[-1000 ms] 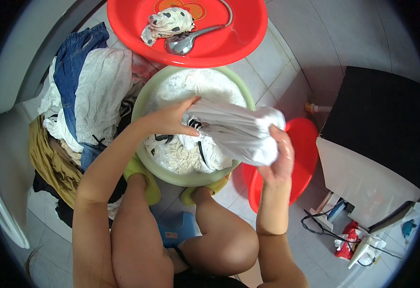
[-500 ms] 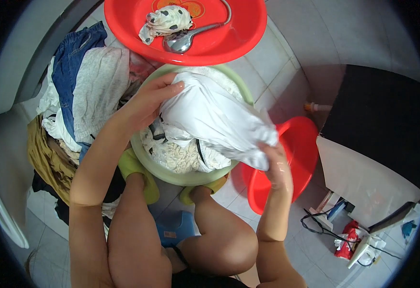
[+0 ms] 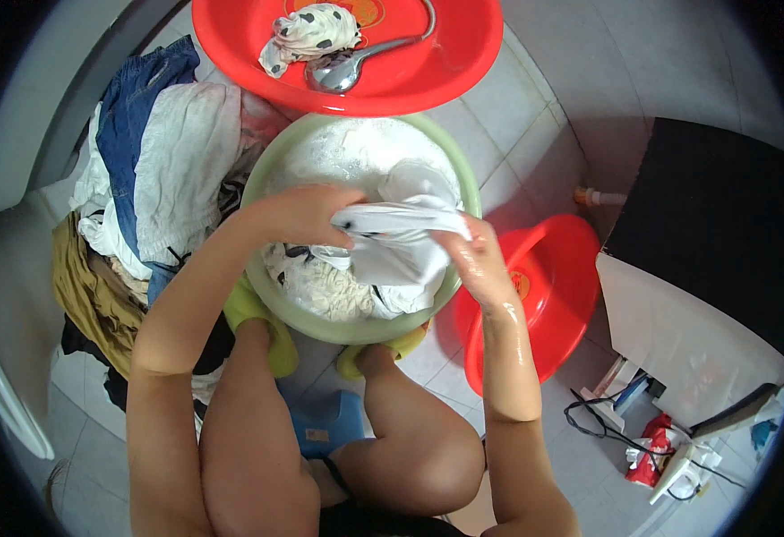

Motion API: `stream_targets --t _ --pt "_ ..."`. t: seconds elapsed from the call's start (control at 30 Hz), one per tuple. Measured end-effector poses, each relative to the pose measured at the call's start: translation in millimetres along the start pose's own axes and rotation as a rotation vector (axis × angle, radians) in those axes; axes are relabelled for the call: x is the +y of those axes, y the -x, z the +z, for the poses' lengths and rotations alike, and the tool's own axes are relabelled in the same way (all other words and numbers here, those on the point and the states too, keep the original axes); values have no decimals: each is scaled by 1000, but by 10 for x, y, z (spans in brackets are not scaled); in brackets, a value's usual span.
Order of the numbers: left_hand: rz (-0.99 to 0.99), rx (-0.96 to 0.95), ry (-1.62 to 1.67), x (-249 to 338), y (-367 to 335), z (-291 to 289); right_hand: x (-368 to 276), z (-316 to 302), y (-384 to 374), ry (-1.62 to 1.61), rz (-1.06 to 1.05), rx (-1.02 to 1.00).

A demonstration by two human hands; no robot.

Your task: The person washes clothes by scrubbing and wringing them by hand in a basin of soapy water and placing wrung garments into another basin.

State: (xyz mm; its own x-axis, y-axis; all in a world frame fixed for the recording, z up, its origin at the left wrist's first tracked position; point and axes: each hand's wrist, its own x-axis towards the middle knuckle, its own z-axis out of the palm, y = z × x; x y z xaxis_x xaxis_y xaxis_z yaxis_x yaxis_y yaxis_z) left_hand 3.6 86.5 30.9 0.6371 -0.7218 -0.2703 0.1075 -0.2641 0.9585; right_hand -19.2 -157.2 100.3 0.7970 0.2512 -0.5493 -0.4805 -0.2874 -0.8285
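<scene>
Between my two hands a wet white garment (image 3: 405, 242) is stretched over a pale green basin (image 3: 277, 309). My left hand (image 3: 316, 215) grips its left end, somewhat blurred. The right end is bunched in my right hand (image 3: 474, 259), which looks wet. Part of the cloth hangs down into the basin. Under it the basin holds soapy foam (image 3: 347, 143) and white and cream laundry (image 3: 325, 291) with some dark straps. What exact kind of garment I hold cannot be made out.
Beyond stands a large red basin (image 3: 217, 49) with a shower head (image 3: 334, 72) and a spotted cloth (image 3: 320, 31). Piled clothes (image 3: 186, 170) lie left. A smaller red basin (image 3: 571, 304) leans at right, near a black-topped cabinet (image 3: 705, 215) and cables (image 3: 589, 421). A blue stool (image 3: 329, 430) is below.
The white garment was spread wide and is now gathered into a narrower band. My right hand has moved left and up, and my left hand slightly down and right.
</scene>
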Motion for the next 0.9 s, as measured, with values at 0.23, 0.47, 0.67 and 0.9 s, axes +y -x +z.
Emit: stream_targets --t 0.23,0.47,0.67,0.9 --pt "-272 -35 671 -16 186 122 -113 -172 364 -960 124 134" --pt "-308 209 1037 -16 -61 -15 290 -274 -29 -613 272 231" --pt "-50 524 -334 -728 -382 457 1180 -83 -548 164 -208 289" --pt "-390 460 -145 -1173 -503 618 1413 381 -848 722 10 262"
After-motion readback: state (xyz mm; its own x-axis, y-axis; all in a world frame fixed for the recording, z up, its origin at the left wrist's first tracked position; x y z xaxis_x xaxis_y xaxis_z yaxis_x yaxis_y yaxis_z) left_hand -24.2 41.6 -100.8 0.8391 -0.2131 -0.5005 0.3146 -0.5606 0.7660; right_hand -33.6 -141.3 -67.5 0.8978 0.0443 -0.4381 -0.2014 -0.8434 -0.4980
